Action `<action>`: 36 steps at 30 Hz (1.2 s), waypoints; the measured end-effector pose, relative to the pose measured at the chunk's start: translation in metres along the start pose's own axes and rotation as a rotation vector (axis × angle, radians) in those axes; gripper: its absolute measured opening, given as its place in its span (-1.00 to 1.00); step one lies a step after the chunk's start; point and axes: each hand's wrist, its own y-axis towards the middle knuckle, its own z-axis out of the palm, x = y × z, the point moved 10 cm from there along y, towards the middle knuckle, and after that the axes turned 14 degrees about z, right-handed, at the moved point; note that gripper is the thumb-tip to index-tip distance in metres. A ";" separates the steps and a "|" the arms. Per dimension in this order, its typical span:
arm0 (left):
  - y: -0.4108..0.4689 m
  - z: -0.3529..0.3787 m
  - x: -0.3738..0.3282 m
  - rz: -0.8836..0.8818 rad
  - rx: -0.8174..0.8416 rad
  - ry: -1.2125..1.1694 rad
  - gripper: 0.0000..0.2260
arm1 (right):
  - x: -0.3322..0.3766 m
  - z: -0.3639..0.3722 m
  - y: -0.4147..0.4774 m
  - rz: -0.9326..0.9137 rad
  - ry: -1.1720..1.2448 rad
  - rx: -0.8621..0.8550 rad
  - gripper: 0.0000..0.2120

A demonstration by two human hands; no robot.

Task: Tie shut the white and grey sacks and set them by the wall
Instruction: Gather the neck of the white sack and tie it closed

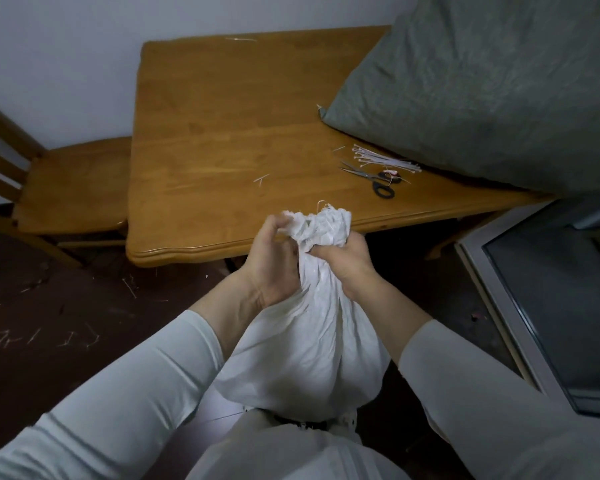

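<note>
A full white sack (305,355) stands on the floor between my legs, its mouth gathered into a bunch just in front of the table edge. My left hand (274,261) grips the bunched neck from the left. My right hand (343,261) clamps the neck from the right, just below the frayed top. A large grey sack (492,88) lies on the right part of the wooden table (222,133). A bundle of white cable ties (381,159) lies on the table beside the grey sack.
Black-handled scissors (378,178) lie next to the ties. A cut tie piece (261,180) lies mid-table. A wooden chair (66,185) stands to the left against the white wall (66,46). A framed glass panel (555,306) leans at the right. Cut tie scraps litter the dark floor (49,323).
</note>
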 end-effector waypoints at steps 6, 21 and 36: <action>0.013 -0.022 0.023 0.155 0.145 1.195 0.26 | 0.000 -0.021 0.012 0.180 0.211 -0.102 -0.68; 0.056 -0.034 0.043 0.403 -0.367 0.880 -0.52 | 0.002 -0.039 0.036 -0.016 0.122 0.048 -0.34; 0.077 -0.037 0.056 0.242 -0.102 1.062 -0.37 | -0.005 0.049 0.005 -1.682 -1.947 -0.078 -0.75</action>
